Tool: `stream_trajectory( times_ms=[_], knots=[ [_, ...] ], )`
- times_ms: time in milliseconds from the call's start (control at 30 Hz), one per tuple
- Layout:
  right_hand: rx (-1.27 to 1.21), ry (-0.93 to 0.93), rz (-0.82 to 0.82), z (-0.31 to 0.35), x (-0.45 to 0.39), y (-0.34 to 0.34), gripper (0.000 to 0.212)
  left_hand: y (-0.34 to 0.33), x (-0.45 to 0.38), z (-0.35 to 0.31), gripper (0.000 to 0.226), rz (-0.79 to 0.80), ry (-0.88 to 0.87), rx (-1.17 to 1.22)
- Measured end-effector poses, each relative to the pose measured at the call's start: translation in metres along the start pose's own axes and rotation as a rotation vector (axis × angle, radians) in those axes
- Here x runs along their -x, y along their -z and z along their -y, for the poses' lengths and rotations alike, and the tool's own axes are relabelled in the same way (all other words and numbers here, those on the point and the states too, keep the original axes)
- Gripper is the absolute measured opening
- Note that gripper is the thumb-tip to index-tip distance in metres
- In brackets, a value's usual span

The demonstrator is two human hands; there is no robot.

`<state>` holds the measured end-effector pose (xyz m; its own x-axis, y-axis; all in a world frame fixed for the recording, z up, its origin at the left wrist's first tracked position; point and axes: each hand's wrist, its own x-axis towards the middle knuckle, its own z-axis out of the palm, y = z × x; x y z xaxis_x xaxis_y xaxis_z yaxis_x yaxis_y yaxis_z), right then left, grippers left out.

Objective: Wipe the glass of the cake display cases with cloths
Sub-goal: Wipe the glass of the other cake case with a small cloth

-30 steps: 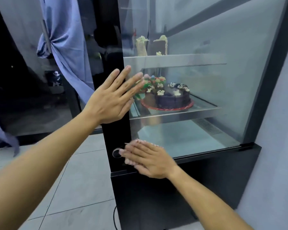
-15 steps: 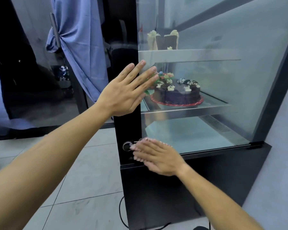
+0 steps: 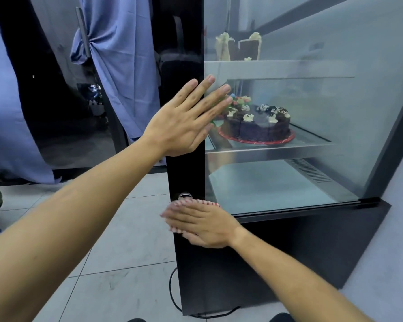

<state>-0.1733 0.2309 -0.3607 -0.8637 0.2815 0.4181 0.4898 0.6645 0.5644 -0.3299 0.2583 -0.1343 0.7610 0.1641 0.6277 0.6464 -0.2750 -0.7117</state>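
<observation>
The cake display case has a big glass pane beside a black corner post. My left hand lies flat with straight fingers on the post, its fingertips reaching the edge of the glass. Lower down, my right hand presses flat with straight fingers on a red-and-white striped cloth against the post, just under a round metal knob. Only the cloth's top edge shows above the fingers.
Inside, a chocolate cake sits on the middle shelf and cake slices on the top shelf. A black cable runs along the tiled floor at the case's foot. Blue curtains hang left; a grey wall stands right.
My right hand has slid down and left, from beside the knob to just under it, and the cloth's striped edge now shows. My left hand stays flat on the post.
</observation>
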Motion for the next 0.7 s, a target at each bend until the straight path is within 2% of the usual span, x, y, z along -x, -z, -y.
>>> stream_trajectory(
  times_ms=[200,433,567,633,700],
  knots=[
    [-0.013,0.033,0.095,-0.058,0.082,0.021,0.058,-0.004,0.001,-0.003,0.06,-0.022,0.03,-0.004],
    [-0.083,0.08,0.08,0.001,-0.002,-0.004,0.057,-0.001,-0.001,-0.004,0.06,-0.012,0.035,-0.01],
    [-0.008,0.141,0.069,-0.03,0.028,0.011,0.057,0.0,-0.001,-0.005,0.059,-0.006,0.046,-0.001],
    [0.103,0.05,0.014,-0.067,0.063,0.029,0.057,-0.002,0.001,-0.006,0.06,-0.016,0.059,0.007],
    [0.186,-0.212,-0.104,-0.107,0.089,0.049,0.057,-0.003,0.001,-0.007,0.06,-0.029,0.065,0.0]
  ],
)
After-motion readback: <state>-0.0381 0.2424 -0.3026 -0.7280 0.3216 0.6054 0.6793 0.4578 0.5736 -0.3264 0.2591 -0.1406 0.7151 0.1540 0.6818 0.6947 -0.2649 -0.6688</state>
